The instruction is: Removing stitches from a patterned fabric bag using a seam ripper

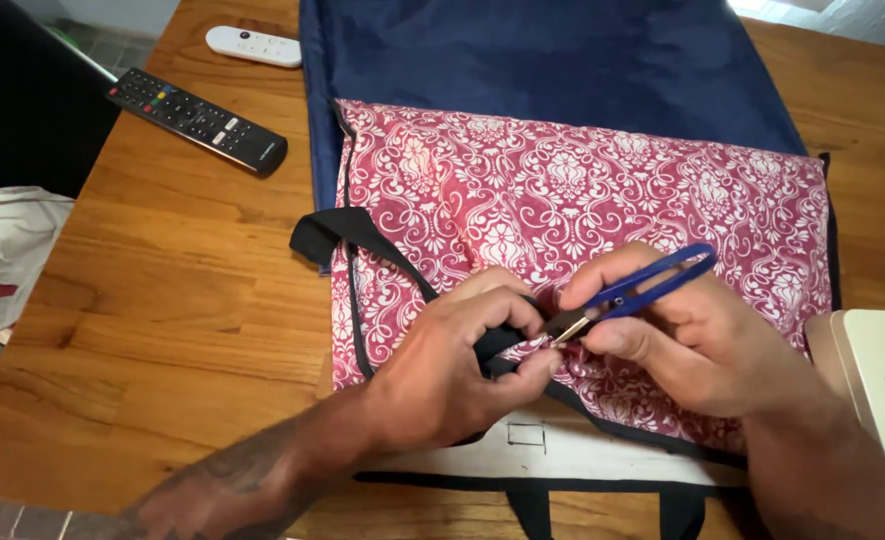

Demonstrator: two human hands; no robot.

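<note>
Thread snips: small, blue looped handle, short metal blades. The tips meet the black strap just beside the left fingertips. Held in the right hand, whose grip is closed around the blue handle with the thumb on top and the fingers beneath.

Black strap: narrow woven band, folded at its upper left end, running diagonally down across the patterned cloth toward the hands. The left hand has its grip closed on it, pinching the strap between thumb and forefinger right at the blade tips.

Patterned cloth: dark red with a white floral scroll print, edged in black binding, slightly puckered in the middle. It lies flat at the centre of the tabletop, reaching toward the near edge.

Navy fabric: plain, smooth, lying under the patterned cloth and running to the far edge.

White strip: pale band along the near side of the patterned cloth, with a small drawn rectangle on it; black trim shows below it.

Black remote: long, with coloured buttons, set at an angle near the far left corner.

White remote: short and rounded, close to the far edge, just beside the navy fabric.

Cream machine: only a corner shows at the right edge.

White bag: crumpled, off the left edge of the tabletop.
</note>
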